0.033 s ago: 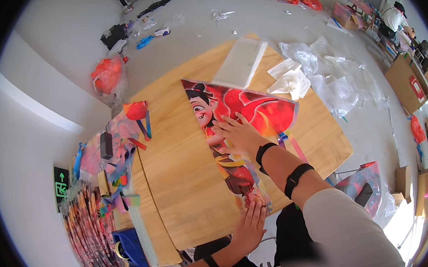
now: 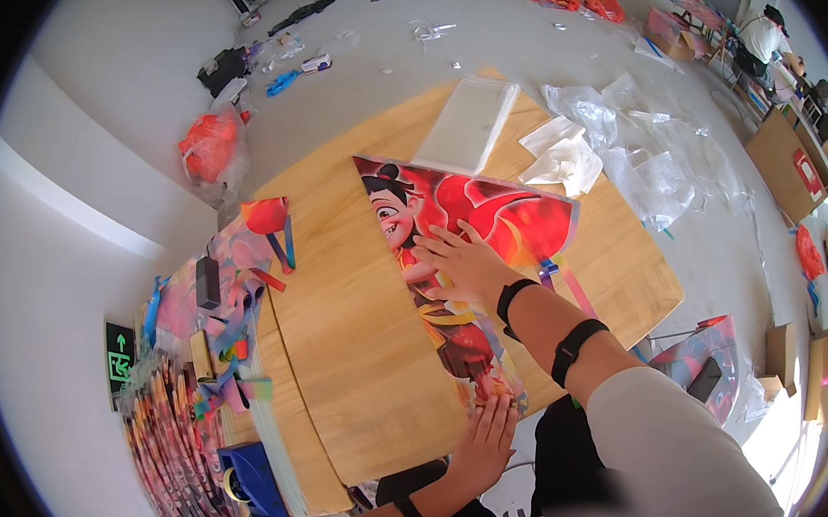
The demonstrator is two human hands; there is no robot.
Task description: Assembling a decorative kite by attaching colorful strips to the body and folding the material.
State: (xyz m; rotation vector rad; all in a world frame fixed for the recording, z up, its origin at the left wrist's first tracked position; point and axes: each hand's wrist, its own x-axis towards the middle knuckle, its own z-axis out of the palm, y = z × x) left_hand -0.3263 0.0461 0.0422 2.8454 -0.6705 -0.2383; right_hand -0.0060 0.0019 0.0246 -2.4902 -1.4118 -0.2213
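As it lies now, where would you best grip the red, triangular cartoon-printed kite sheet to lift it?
Probably the wide far edge of the red, triangular cartoon-printed kite sheet, coming from the far side of the wooden table. It lies flat, with the right hand pressing its middle and the left hand on its narrow near tip, so only that edge is free.

Layout around the printed kite sheet [image 2: 462, 262]

It lies on the bench [image 2: 350, 350]; a flat packet [image 2: 467, 123] behind it, crumpled wrappers [image 2: 624, 139] behind-right, ribbon scraps [image 2: 229, 294] to its left.
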